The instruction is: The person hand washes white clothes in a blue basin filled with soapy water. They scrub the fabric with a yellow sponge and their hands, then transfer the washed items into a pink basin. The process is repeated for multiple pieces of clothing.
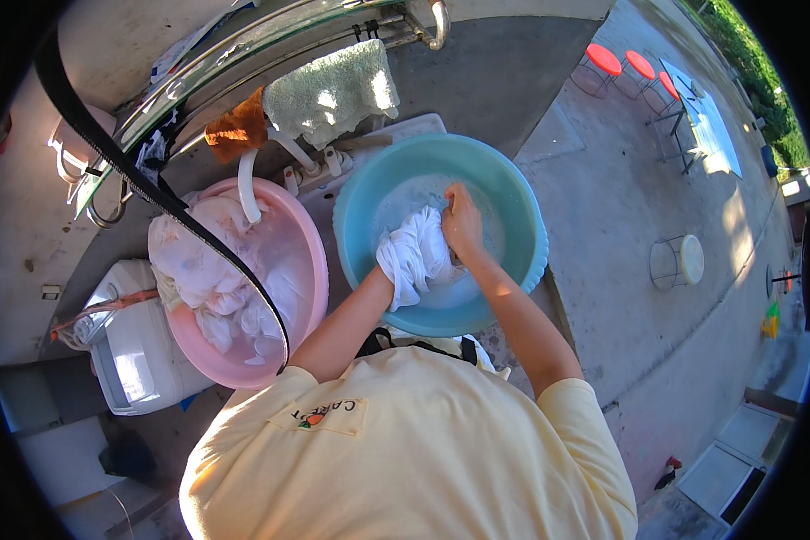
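Observation:
A bunched white cloth (415, 250) lies inside a teal plastic basin (520, 202), above cloudy, sudsy water (469, 293). The cloth drapes over my left hand and hides it; only my left forearm (361, 304) shows below the folds. My right hand (464, 223) is curled into a fist at the cloth's right edge and appears to grip it. To the left stands a pink plastic basin (316, 250). Several soaked white and pale garments (209, 246) are heaped in its water, and a white pipe (247, 185) reaches down over them.
A pale green towel (334, 88) and a brown cloth (237, 128) hang from a rail behind the basins. A black strap (155, 192) crosses the view. At left is a white plastic container (135, 344). Red stools (604, 59), a table (705, 118) and a round stool (691, 259) stand rightward.

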{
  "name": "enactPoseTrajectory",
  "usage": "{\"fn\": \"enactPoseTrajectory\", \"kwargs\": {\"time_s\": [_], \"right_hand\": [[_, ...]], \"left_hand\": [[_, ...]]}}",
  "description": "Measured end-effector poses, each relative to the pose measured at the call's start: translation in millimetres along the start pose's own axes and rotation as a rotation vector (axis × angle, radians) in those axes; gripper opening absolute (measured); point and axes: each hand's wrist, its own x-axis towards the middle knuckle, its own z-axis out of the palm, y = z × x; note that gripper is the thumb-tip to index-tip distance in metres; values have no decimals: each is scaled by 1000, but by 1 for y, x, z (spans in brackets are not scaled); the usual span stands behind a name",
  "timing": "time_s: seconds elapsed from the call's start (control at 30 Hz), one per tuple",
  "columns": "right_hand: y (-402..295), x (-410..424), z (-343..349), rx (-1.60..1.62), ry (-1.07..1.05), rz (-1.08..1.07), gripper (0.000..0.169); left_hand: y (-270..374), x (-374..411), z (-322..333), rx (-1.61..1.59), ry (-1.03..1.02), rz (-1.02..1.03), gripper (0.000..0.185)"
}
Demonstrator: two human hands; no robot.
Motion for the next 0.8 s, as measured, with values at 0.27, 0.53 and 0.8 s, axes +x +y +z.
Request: {"fn": "enactPoseTrajectory", "kwargs": {"time_s": [0.27, 0.53, 0.8], "right_hand": [[3, -12, -31, 549, -384, 38, 60], [-20, -1, -27, 305, -243, 181, 43], [-40, -27, -21, -24, -147, -314, 30]], "left_hand": [[-39, 18, -6, 198, 63, -40, 18], [-93, 7, -4, -160, -283, -134, 50], [-33, -19, 35, -2513, 158, -580, 36]]}}
